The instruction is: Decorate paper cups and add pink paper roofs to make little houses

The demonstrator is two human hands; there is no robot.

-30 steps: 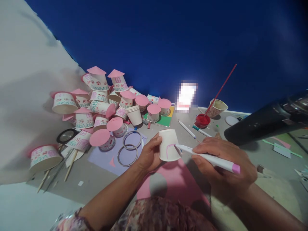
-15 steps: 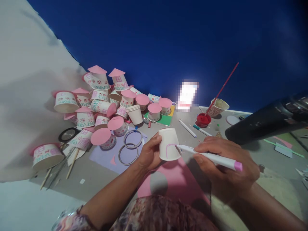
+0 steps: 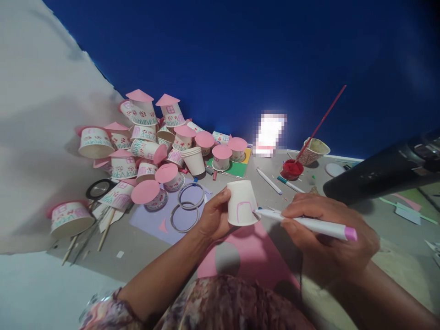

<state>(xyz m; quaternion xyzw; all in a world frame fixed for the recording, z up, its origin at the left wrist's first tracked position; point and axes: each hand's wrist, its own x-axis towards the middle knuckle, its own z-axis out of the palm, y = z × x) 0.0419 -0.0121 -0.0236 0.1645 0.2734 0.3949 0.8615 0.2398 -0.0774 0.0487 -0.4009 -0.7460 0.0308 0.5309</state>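
Observation:
A white paper cup, rim down, is gripped at its left side by my left hand. A pink-purple arch outline is drawn on the cup's face. My right hand is closed around a white marker with a pink end. The marker's tip touches or nearly touches the cup at the arch's right side. Under the cup lies a pink paper sheet with a round hole cut out of it.
Decorated cups with pink paper roofs are piled at the left. Two metal rings rest on purple paper. Behind my hands are a white marker, a red paint pot and a glowing phone. A dark cylinder juts in from the right.
The marker tip has moved slightly down and right along the arch, whose right side now shows a longer line. My right hand has shifted a little right. The view has shifted slightly.

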